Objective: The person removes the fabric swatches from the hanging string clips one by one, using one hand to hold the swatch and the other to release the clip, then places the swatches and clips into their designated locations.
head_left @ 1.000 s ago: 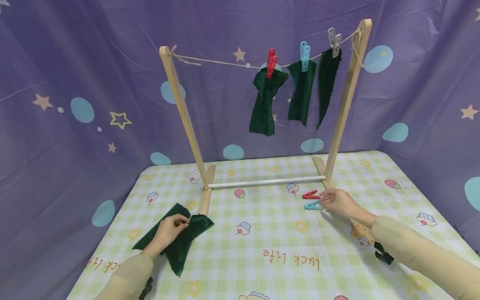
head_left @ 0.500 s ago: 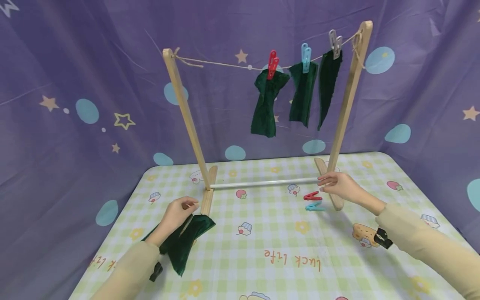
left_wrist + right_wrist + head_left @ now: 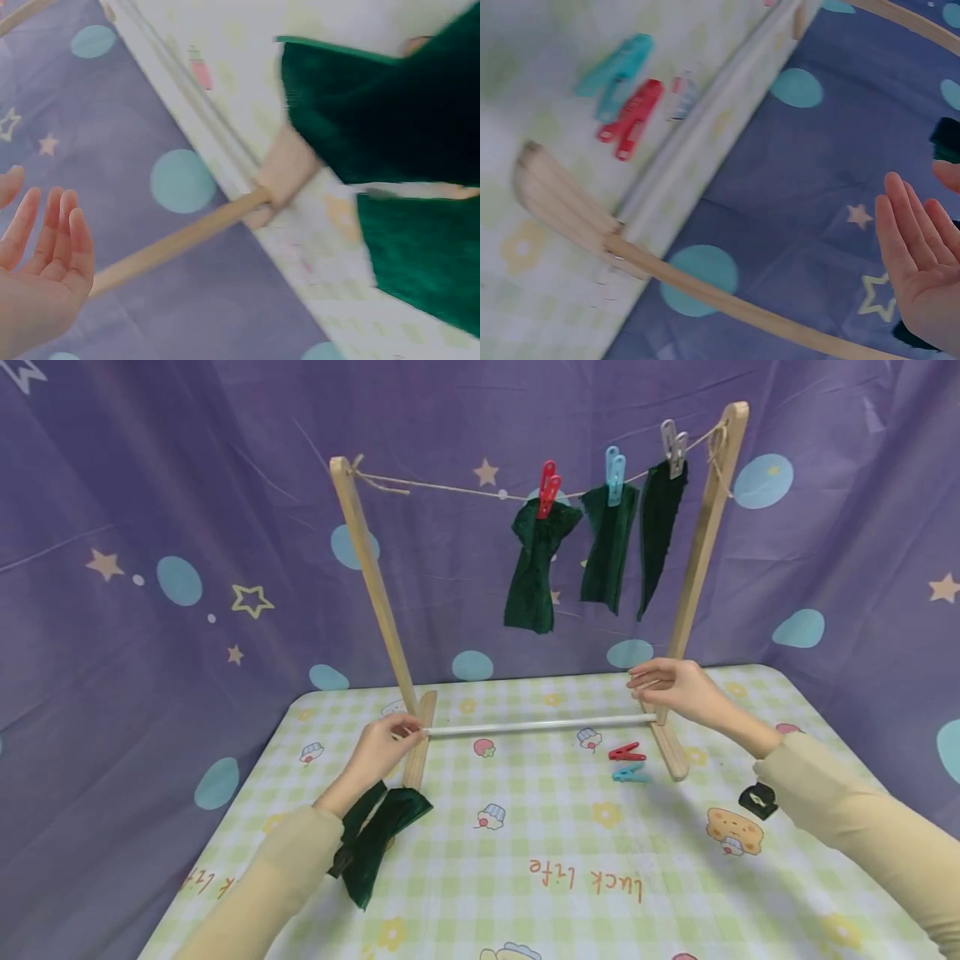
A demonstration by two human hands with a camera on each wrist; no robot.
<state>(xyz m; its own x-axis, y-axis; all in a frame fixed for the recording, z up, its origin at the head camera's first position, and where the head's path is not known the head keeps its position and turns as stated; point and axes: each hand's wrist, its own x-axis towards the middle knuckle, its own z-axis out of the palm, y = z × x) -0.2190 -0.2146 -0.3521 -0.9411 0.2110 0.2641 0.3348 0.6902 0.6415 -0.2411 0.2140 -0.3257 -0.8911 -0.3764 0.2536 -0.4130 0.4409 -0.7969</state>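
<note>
At your left, a dark green cloth lies on the checked tablecloth, partly hidden by your left sleeve; its two flaps spread with a gap between them. Your left hand is raised beyond it, fingers gently bent and thumb well apart from them, as the left wrist view shows; you hold nothing there. From the head, that hand overlaps the foot of the left post, near the end of the white rod. Further right, three green pieces hang from the string by a red clip, a blue clip and a grey clip. Below them, a loose red clip lies just beside a loose blue clip on the cloth cover. Your right hand hovers above and beyond this pair, in front of the right post, its fingers slightly curved, thumb apart, gripping nothing.
</note>
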